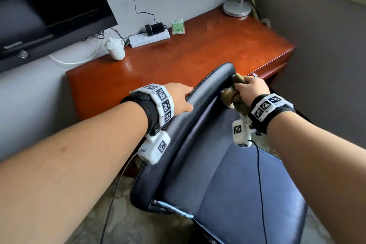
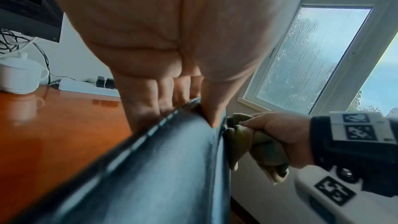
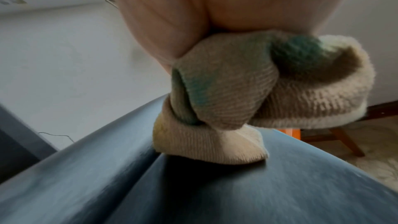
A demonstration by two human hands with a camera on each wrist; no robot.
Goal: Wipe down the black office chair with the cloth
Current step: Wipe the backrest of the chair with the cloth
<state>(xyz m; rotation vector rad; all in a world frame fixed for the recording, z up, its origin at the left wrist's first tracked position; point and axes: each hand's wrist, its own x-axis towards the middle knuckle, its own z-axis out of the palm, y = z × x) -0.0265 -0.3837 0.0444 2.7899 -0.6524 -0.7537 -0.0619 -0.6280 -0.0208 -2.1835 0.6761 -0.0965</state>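
One bunched ribbed cloth on leather.

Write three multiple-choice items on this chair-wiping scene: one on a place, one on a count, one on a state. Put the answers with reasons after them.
1. Where is the cloth touching the office chair?
A. on the seat cushion
B. near the top of the backrest
C. on the base

2. How many cups stand on the wooden desk?
A. one
B. two
C. three

3. What is the left hand doing?
A. hanging free
B. gripping the top edge of the backrest
C. holding the cloth

Answers:
1. B, the right hand presses the bunched cloth against the upper backrest.
2. A, a single lidded white cup stands near the power strip.
3. B, in the left wrist view the fingers lie behind the stitched edge and the thumb in front.
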